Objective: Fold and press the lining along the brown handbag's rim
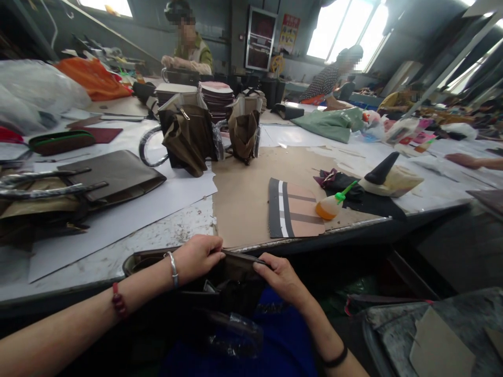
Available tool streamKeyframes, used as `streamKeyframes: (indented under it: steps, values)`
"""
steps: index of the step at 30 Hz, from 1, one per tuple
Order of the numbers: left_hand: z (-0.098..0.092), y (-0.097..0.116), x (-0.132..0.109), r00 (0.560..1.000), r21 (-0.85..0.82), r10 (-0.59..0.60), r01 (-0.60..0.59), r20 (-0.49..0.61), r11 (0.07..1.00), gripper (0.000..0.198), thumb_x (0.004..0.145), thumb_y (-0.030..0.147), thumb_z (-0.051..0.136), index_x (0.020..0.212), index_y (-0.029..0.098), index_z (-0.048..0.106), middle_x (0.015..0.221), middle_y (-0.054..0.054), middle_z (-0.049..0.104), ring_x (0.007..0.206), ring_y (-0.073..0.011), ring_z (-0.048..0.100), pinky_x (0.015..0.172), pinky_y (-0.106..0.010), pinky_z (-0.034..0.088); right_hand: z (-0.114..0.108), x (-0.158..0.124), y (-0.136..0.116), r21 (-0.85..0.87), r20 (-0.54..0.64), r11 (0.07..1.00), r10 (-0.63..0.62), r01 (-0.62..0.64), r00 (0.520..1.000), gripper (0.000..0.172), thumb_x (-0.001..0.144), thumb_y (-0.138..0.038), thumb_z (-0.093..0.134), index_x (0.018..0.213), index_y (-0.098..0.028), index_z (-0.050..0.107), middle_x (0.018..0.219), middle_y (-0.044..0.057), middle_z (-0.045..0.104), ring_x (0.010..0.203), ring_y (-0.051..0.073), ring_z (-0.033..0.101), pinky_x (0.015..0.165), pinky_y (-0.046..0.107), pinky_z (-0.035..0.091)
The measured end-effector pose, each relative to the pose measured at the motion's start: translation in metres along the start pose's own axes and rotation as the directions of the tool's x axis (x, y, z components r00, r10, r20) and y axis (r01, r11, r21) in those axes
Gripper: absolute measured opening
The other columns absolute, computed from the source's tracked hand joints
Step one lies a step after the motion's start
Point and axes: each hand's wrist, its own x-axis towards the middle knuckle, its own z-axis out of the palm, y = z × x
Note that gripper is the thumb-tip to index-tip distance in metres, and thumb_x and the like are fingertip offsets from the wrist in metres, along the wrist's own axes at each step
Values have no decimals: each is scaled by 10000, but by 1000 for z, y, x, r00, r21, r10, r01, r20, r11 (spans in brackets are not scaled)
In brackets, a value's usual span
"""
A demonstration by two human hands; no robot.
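Note:
A dark brown bag (239, 275) lies over my lap against the table's front edge, its upper rim stretched between my hands. My left hand (198, 256) pinches the rim near the middle. Farther right, my right hand (279, 275) grips the same rim between thumb and fingers. A plastic-wrapped handle (236, 335) hangs below, in shadow. Much of the bag's lower body is too dark to make out. Beyond my hands, a striped panel piece (294, 209) rests on brown paper, with a glue bottle (330, 207) tipped against its right side.
Two upright brown bags (188, 133) stand mid-table before stacked pieces (216, 102). More bags (113, 175) lie at left. A white container (396, 180) and green cloth (330, 123) are at right. Several people work beyond. A grey stool (440, 330) stands at lower right.

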Motion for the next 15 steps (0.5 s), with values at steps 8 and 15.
streamKeyframes:
  steps: [8, 15]
  values:
    - [-1, -1, 4, 998, -38, -49, 50, 33, 998, 147, 706, 220, 446, 567, 174, 445, 503, 50, 437, 503, -104, 415, 494, -204, 278, 2, 2, 4, -4, 3, 1000, -9, 9, 1000, 257, 825, -339, 437, 639, -164, 465, 561, -49, 351, 532, 83, 345, 494, 188, 278]
    - [1, -7, 7, 998, -58, -62, 63, 24, 996, 155, 701, 250, 448, 565, 175, 452, 496, 52, 438, 502, -106, 416, 493, -210, 281, 7, 6, 4, -82, -137, 996, -26, 15, 990, 193, 788, -289, 502, 953, -204, 557, 745, -20, 582, 665, 123, 521, 641, 215, 386]
